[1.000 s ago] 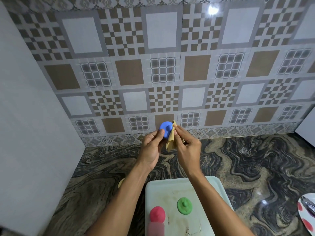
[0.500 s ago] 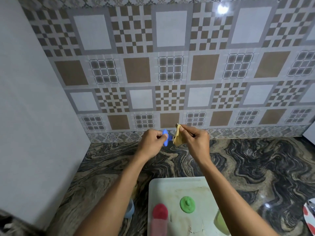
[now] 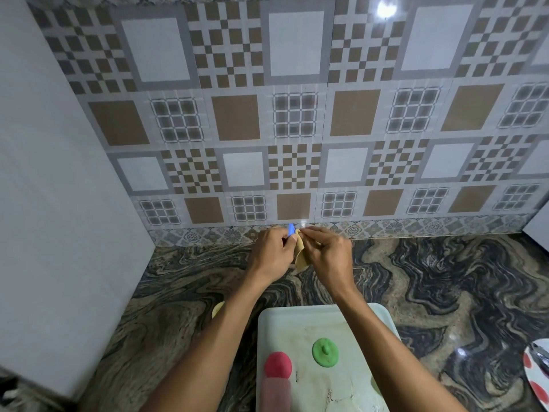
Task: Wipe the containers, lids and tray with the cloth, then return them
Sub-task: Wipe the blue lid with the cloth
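Observation:
My left hand [image 3: 271,254] pinches a small blue lid [image 3: 291,229], held edge-on above the counter near the tiled wall. My right hand [image 3: 328,255] grips a tan cloth [image 3: 300,254] and presses it against the lid. Below my arms lies a pale tray [image 3: 297,319] with a green lid [image 3: 325,352] and a red-lidded container [image 3: 277,379] on it. A yellow-green piece [image 3: 375,383] peeks out beside my right forearm on the tray.
The counter [image 3: 445,292] is dark swirled marble. A white panel [image 3: 59,203] stands at the left. A yellow object [image 3: 217,308] shows left of my left forearm. A red-dotted white plate [image 3: 537,376] sits at the right edge.
The blue lid has turned from face-on to edge-on in my left hand. Both hands have come together again, with the cloth against the lid.

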